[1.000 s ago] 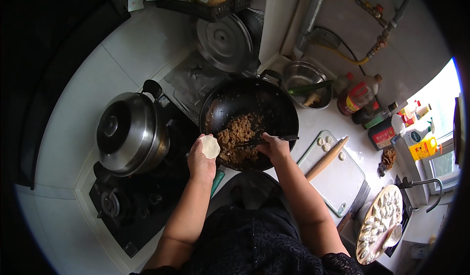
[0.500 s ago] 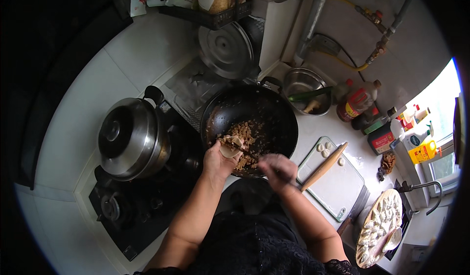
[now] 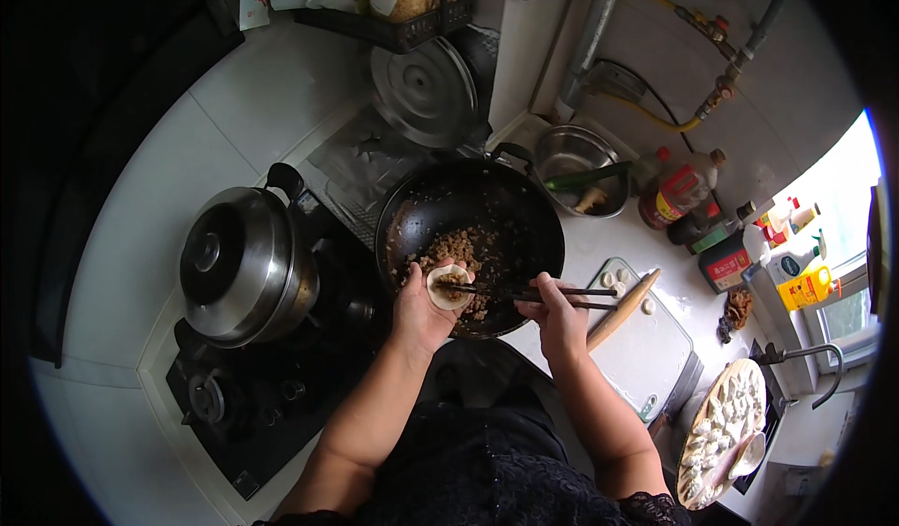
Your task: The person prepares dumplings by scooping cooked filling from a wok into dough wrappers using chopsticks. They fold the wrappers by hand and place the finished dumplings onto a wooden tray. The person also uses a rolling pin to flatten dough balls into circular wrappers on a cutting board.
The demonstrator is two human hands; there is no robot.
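A round dough wrapper [image 3: 440,296] lies in my cupped left hand [image 3: 419,315], with brown minced filling at its middle. My right hand [image 3: 557,320] grips a pair of dark chopsticks [image 3: 510,292], their tips pressed to the filling on the wrapper. Both hands are over the near side of a black wok [image 3: 412,207]. Loose minced filling [image 3: 456,247] lies inside the wok, partly hidden behind my left hand.
A cutting board [image 3: 646,367] with a rolling pin [image 3: 626,309] and small dough pieces is at right. Beyond it, a round tray [image 3: 698,451] holds several dumplings. A lidded steel pot [image 3: 234,264] stands on the stove at left. A metal bowl [image 3: 562,142] and bottles [image 3: 682,189] stand behind.
My right hand, blurred before, has moved slightly right and is now steady, with the chopsticks reaching across to the wrapper. The wrapper now lies flatter, its filling gathered at the middle.
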